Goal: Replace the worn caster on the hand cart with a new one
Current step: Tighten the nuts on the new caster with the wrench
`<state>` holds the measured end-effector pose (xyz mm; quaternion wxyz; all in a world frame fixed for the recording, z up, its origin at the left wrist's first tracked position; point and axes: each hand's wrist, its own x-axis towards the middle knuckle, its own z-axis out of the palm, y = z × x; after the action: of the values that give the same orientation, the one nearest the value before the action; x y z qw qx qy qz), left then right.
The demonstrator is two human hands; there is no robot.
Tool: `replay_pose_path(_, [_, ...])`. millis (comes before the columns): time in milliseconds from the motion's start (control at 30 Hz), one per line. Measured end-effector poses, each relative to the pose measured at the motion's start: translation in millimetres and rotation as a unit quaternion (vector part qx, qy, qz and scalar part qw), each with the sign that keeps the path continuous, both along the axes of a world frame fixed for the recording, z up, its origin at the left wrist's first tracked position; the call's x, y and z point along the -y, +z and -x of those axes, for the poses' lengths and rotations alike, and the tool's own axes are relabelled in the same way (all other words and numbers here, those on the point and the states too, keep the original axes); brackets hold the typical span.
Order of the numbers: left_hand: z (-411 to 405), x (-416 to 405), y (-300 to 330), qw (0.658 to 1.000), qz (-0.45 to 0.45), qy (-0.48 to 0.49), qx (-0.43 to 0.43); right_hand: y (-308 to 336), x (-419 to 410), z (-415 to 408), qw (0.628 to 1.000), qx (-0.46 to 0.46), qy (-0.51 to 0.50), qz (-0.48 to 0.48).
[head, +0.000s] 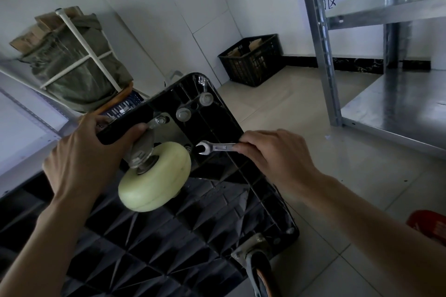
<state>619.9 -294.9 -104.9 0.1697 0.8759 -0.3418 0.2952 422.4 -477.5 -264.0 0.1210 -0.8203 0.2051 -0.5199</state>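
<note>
meanwhile right hand grips steel wrench beside pale round caster.

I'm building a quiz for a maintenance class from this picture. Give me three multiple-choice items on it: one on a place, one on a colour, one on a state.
1. Where is the wrench's open end?
A. at a bolt beside the caster wheel
B. on the floor
C. in the crate

2. What colour is the caster wheel near the left hand?
A. red
B. pale yellow-green
C. blue

3. What is the right hand doing?
A. hanging idle
B. pressing the wall
C. gripping the wrench

Answers:
1 A, the wrench head sits on the cart underside next to the wheel.
2 B, the wheel looks pale.
3 C, the fingers curl round the handle.
</note>
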Motion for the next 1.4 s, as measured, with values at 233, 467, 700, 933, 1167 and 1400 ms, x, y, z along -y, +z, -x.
replay_pose_path(233, [2, 0, 0, 1.0, 0.001, -0.003, -0.012, 55, 21, -23, 0.981, -0.132, 0.058, 0.13])
replay_pose_path(467, [3, -1, 0, 1.0, 0.009, -0.009, -0.024, 100, 30, -18, 0.949, -0.211, 0.041, 0.23])
replay_pose_path(700, [-2, 0, -3, 0.998, 0.029, -0.025, -0.051, 113, 40, -10, 0.948, -0.21, 0.045, 0.236])
replay_pose_path(933, [-9, -1, -4, 0.998, 0.033, -0.03, -0.041, 105, 43, -12, 0.957, -0.197, 0.096, 0.192])
replay_pose_path(1167, [-13, -1, -5, 0.997, 0.046, -0.043, -0.052, 89, 47, -15, 0.96, -0.193, 0.127, 0.159])
replay_pose_path(1400, [-14, 0, -6, 0.997, 0.048, -0.041, -0.045, 18, 22, -22, 0.985, -0.136, 0.106, 0.017])
